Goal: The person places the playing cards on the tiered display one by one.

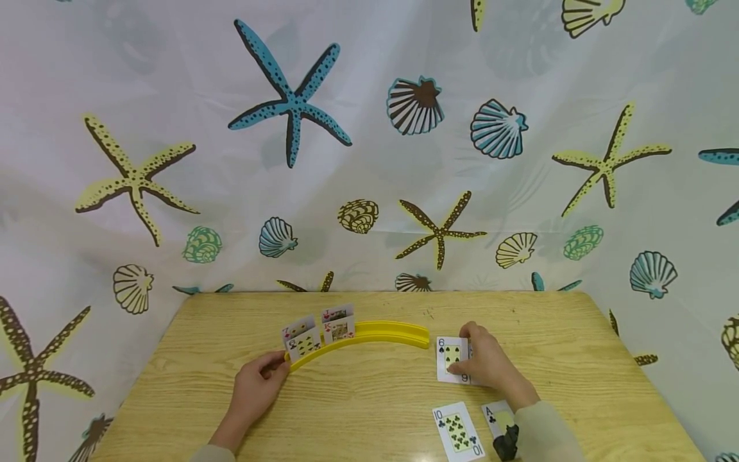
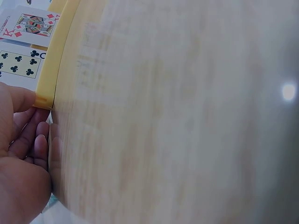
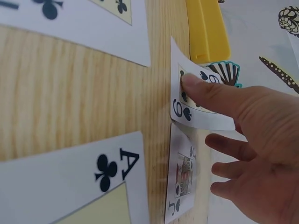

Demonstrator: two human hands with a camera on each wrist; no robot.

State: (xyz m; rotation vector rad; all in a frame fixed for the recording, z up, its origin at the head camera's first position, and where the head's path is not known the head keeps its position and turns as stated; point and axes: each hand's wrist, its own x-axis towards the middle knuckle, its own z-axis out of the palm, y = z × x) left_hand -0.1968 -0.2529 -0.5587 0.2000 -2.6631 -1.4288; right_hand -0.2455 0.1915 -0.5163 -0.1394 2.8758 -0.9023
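Note:
My left hand (image 1: 258, 387) grips the left end of a curved yellow card holder (image 1: 383, 330). Upright in the holder stand a seven of diamonds (image 1: 297, 327), a club card (image 1: 304, 344), a king of diamonds (image 1: 338, 329) and a red jack (image 1: 337, 312). Just beyond the holder's right end, my right hand (image 1: 491, 362) pinches a six of spades (image 1: 443, 366), thumb on its face. In the right wrist view this card bends slightly. Beside it a jack of spades (image 3: 182, 179) lies on the table, mostly hidden by the hand in the head view.
Nearer the front of the wooden table (image 1: 358, 404) lie a ten of clubs (image 1: 458, 431) and an ace of clubs (image 1: 501, 420), the ace partly covered by the right sleeve (image 1: 548, 436). A curtain (image 1: 369, 167) printed with starfish and shells hangs behind and along the sides.

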